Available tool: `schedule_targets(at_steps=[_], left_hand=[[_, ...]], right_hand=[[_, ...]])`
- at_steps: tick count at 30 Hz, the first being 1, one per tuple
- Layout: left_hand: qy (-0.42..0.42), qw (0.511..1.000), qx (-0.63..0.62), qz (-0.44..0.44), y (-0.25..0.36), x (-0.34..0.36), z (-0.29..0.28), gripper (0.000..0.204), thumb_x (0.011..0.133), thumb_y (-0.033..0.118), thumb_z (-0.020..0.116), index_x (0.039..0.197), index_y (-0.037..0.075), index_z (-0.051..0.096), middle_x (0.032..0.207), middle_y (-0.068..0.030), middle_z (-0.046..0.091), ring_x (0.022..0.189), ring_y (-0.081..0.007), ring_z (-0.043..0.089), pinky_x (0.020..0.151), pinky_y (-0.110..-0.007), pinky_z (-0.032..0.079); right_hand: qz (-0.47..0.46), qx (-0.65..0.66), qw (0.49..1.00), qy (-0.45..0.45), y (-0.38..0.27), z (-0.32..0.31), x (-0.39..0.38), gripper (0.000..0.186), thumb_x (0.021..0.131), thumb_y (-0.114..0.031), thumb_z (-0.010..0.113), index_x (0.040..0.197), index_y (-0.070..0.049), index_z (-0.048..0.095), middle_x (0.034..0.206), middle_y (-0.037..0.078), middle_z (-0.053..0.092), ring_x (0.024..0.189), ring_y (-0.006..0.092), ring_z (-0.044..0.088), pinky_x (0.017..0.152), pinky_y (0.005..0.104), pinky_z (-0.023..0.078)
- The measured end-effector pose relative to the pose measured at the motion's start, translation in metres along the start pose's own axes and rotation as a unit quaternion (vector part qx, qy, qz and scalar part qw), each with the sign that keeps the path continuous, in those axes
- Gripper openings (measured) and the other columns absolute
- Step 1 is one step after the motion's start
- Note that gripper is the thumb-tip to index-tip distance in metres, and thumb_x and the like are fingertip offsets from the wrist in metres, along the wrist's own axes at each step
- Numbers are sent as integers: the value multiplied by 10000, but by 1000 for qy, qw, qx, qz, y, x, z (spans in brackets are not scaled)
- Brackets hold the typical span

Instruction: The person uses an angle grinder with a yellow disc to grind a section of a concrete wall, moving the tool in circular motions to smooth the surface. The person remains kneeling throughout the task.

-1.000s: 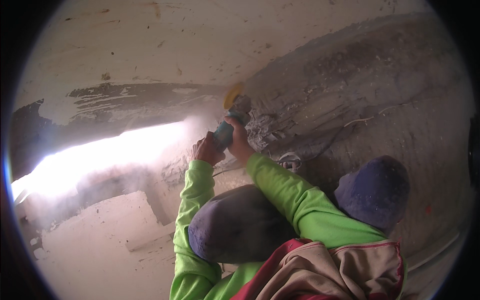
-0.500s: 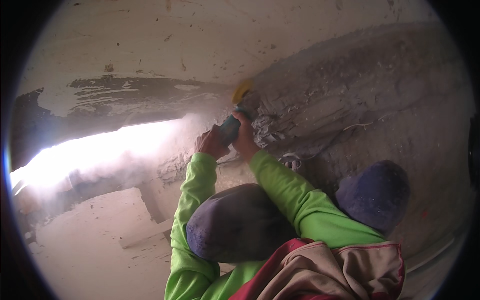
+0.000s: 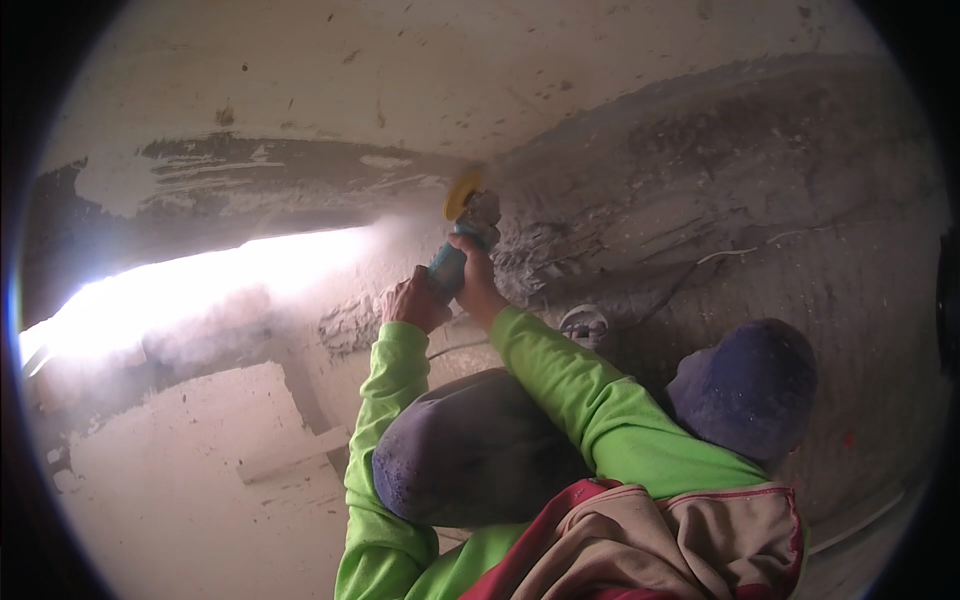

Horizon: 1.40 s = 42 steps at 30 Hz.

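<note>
Both my hands are closed round a teal angle grinder [image 3: 447, 268] with a yellow disc [image 3: 462, 196] and a dusty grey head [image 3: 484, 208]. My left hand [image 3: 412, 301] grips the rear of its body. Farther forward, my right hand [image 3: 476, 275] wraps the body close to the head, with the thumb on top. The disc stands at the lower edge of the pale wall [image 3: 430, 110], by the end of the bright gap; whether it touches the surface I cannot tell. Grey rubble [image 3: 530, 255] lies right of the grinder.
Bright light and dust fill a gap [image 3: 220, 275] on the left. A cable [image 3: 665, 295] runs over the dusty ground to the right, near a round whitish object [image 3: 584, 325]. My bent knees [image 3: 475, 450] are between and beside my arms.
The grinder and both hands have moved slightly left and down toward me. The disc and tool head show more clearly, with less dust around them. Both hands keep their hold.
</note>
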<state>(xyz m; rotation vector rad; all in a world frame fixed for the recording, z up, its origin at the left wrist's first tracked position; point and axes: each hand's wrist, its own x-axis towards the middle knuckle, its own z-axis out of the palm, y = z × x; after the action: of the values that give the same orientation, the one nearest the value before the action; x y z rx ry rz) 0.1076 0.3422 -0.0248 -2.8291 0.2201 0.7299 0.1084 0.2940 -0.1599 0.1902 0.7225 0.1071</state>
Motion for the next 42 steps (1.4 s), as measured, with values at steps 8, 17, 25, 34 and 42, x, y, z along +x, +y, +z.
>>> schedule_targets(at_steps=[8,17,25,34,42], left_hand=[[-26,999,14,19,20,15,-4,597,530,202,789,1048,57,531,898,-203,687,857,-407,662,741,-466,532],[-14,996,16,87,46,25,-18,517,594,180,752,1040,43,528,925,-208,680,879,-419,654,760,-483,527],[-12,991,26,133,81,42,-23,562,573,252,764,1056,74,537,907,-190,691,874,-398,661,760,-471,527],[11,980,73,187,143,48,-48,571,586,247,749,1081,66,532,902,-199,689,892,-407,660,794,-476,534],[46,961,69,264,188,35,-52,531,634,236,718,1096,57,526,985,-209,662,917,-377,669,789,-463,549]], right_hand=[[-15,40,999,0,-20,-5,6,307,758,-216,736,990,-64,603,851,31,573,755,179,588,716,350,498],[-33,66,997,-27,-48,-2,6,223,840,-242,662,965,-82,568,821,63,590,781,224,613,742,390,524],[-67,101,992,-25,-96,2,0,249,803,-228,710,968,-80,598,849,59,589,772,208,610,731,366,522],[-177,89,975,-104,-154,13,-21,206,906,-232,601,996,-48,575,896,89,603,852,234,610,790,372,516],[-406,-110,904,-79,-195,17,-56,218,917,-267,557,967,-57,583,869,82,607,822,229,612,789,392,517]])
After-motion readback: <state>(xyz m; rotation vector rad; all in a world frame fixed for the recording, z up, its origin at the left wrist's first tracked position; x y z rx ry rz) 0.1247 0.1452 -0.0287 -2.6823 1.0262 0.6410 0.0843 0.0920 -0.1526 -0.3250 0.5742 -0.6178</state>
